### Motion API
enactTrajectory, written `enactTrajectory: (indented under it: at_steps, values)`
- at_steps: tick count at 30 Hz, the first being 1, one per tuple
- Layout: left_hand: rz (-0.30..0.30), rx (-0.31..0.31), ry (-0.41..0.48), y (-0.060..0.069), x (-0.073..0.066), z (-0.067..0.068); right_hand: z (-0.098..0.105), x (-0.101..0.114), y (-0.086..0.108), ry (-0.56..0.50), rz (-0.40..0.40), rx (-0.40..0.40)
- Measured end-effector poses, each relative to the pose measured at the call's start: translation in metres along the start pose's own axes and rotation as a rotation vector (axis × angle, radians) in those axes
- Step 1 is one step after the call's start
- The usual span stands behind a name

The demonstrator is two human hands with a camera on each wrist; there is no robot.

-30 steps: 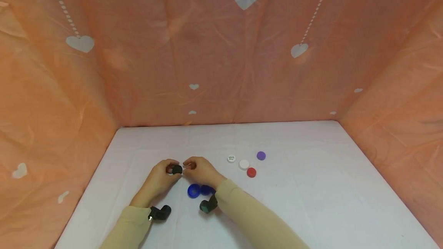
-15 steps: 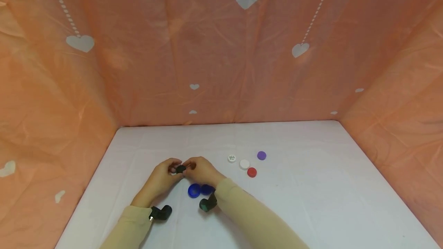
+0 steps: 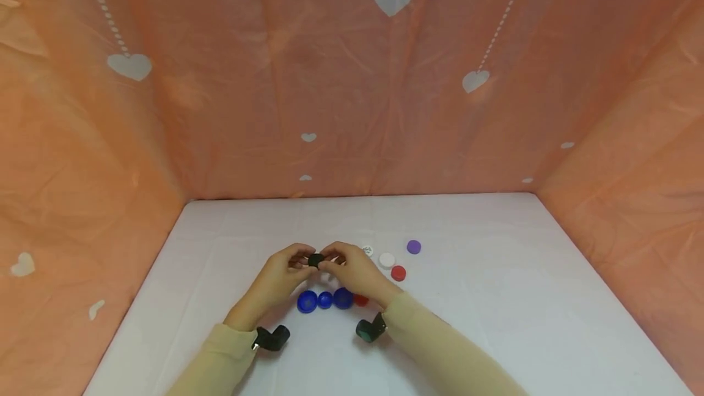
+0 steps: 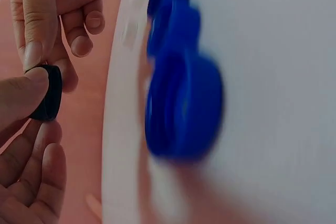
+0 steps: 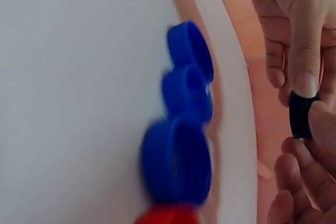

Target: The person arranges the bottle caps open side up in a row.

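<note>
A black bottle cap (image 3: 316,260) is raised above the white table, between both hands. My left hand (image 3: 275,272) pinches it from the left, with the thumb (image 4: 23,95) on it in the left wrist view. From the other side my right hand (image 3: 360,271) pinches the same cap, its thumb (image 5: 323,121) against it in the right wrist view. Below the hands lies a row of caps: a large blue cap (image 3: 307,302), a small blue cap (image 3: 325,300), another large blue cap (image 3: 343,298) and a red cap (image 3: 361,300), partly covered by the right hand.
Right of the hands lie a printed white cap (image 3: 368,251), partly covered, a plain white cap (image 3: 387,260), a second red cap (image 3: 398,273) and a purple cap (image 3: 414,247). Orange cloth (image 3: 330,109) with white hearts walls the back and sides of the white table (image 3: 495,298).
Both hands have moved right with the black cap. My right hand, apart from it one second ago, now pinches it too. More of the blue row and its red cap show.
</note>
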State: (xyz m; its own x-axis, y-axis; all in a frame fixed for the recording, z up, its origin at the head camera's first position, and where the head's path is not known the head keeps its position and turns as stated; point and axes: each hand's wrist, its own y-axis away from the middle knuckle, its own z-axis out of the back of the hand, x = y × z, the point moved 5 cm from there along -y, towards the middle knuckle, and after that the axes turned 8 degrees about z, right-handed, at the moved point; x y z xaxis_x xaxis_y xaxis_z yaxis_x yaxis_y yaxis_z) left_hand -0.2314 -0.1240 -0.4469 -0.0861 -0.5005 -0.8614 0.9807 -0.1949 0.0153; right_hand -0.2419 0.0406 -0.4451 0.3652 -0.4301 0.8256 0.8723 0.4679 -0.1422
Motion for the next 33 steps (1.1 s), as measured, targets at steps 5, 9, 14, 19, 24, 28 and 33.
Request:
enactTrajectory:
  at_steps: [5,9,14,19,24,28,33]
  values:
    - [-0.040,0.068,-0.004,0.006,-0.018,-0.024,0.020,-0.009,0.028,0.018,-0.006,-0.005]
    - [-0.107,0.142,-0.006,0.011,-0.028,-0.044,0.030,-0.019,0.048,0.025,-0.031,-0.008]
    - [-0.168,0.191,-0.016,0.016,-0.037,-0.066,0.039,-0.031,0.069,0.013,-0.058,-0.007]
    - [-0.186,0.197,-0.005,0.015,-0.042,-0.078,0.046,-0.036,0.082,0.016,-0.078,-0.015]
    - [-0.176,0.184,-0.001,0.015,-0.042,-0.080,0.048,-0.036,0.087,0.008,-0.062,-0.027]
    - [-0.179,0.183,-0.004,0.016,-0.043,-0.082,0.049,-0.036,0.091,0.018,-0.040,-0.049]
    - [-0.166,0.195,-0.013,0.017,-0.043,-0.083,0.049,-0.036,0.094,0.018,-0.025,-0.075]
